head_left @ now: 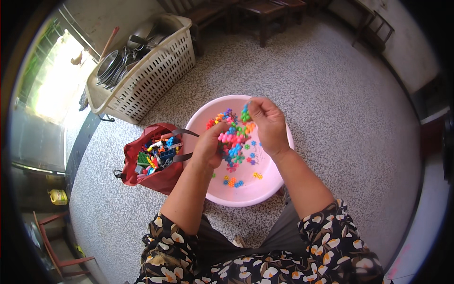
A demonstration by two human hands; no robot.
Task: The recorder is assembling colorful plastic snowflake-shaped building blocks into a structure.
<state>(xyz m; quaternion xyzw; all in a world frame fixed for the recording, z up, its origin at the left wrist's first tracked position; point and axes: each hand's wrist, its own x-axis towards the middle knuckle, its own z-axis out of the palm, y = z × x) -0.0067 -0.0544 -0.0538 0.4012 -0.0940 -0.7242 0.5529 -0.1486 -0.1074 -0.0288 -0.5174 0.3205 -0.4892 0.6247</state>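
Observation:
Over a pink basin, my left hand is closed round a cluster of joined flower-shaped toy pieces in pink, blue, green, orange and red. My right hand, just above the basin's far right side, pinches a few green and blue flower pieces between thumb and fingers. These sit close to the cluster's upper end; I cannot tell whether they touch it. Loose flower pieces in yellow, orange and blue lie on the basin's bottom, with more small ones near its middle.
Left of the basin stands a red bag with dark handles, full of mixed toy bricks. Behind it is a white slatted crate of pots and pans. Wooden stools line the far wall; a yellow bottle is at the left.

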